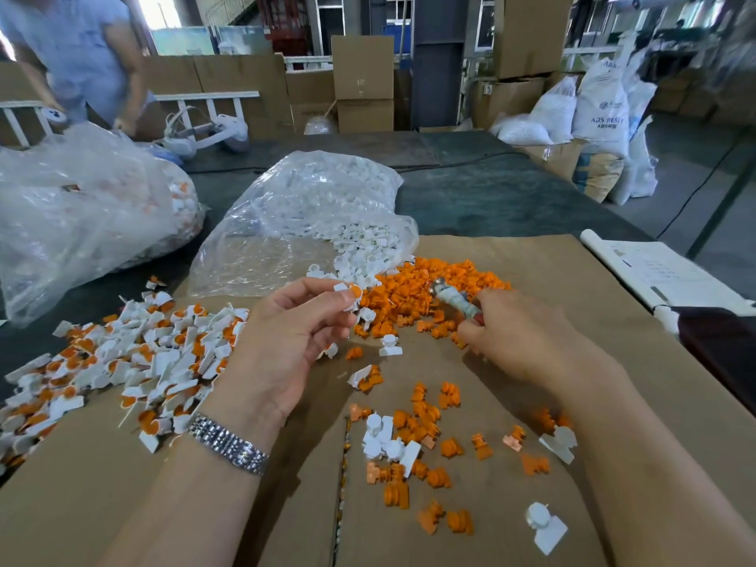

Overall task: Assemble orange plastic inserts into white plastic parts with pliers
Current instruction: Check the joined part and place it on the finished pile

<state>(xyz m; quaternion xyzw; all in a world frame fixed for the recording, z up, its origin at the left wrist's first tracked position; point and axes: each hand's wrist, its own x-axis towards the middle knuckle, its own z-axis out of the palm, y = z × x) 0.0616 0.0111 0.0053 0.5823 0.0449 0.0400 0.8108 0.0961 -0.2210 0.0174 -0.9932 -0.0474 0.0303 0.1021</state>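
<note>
While left hand [286,337] pinches white part [347,294] with orange insert [356,291] — right hand [515,337], 3 o'clock, gripping pliers [454,300] — squeeze squarely, gently.

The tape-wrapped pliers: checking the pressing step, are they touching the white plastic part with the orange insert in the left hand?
Apart. The head view shows orange inserts between the pliers and part.

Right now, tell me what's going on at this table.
A person is fitting orange inserts into white parts. The left hand pinches a white part with an orange insert at its fingertips, while the right hand grips the pliers. A heap of loose orange inserts lies just behind the hands, an open bag of white parts beyond it, and a pile of assembled pieces to the left on the cardboard.
</note>
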